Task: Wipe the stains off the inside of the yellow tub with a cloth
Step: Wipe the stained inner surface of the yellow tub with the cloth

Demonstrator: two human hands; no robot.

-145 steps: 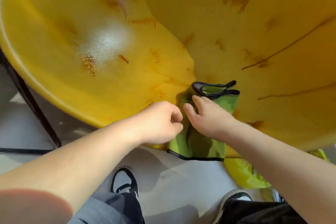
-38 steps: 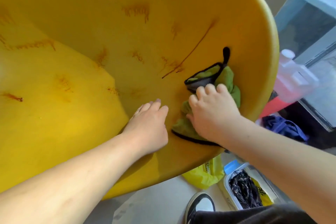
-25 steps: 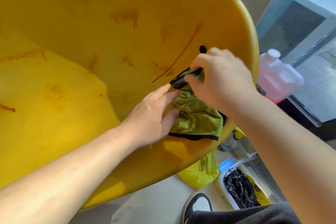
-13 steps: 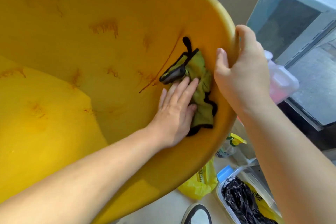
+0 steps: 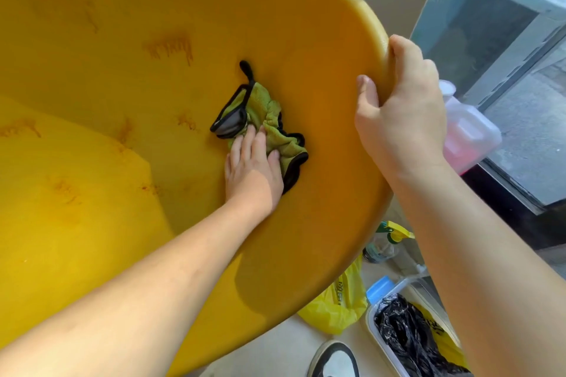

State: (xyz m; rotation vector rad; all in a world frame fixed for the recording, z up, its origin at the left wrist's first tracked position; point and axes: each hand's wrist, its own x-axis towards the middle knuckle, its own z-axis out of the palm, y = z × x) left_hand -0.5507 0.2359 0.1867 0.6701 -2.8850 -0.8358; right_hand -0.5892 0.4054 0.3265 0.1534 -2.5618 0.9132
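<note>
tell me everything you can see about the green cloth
The green cloth looks like a soft, fuzzy microfibre rag with black edging and a small black loop sticking up at its top corner. It is crumpled and bunched, not spread flat, with one black-edged fold turned over on its left side. It lies against the sloping inner wall of the yellow tub, below the rim. The left hand presses on its lower part with flat fingers. The right hand does not touch it; that hand grips the tub's rim.

Cloth [image 5: 266, 122] now under left hand [image 5: 254, 171].
</note>
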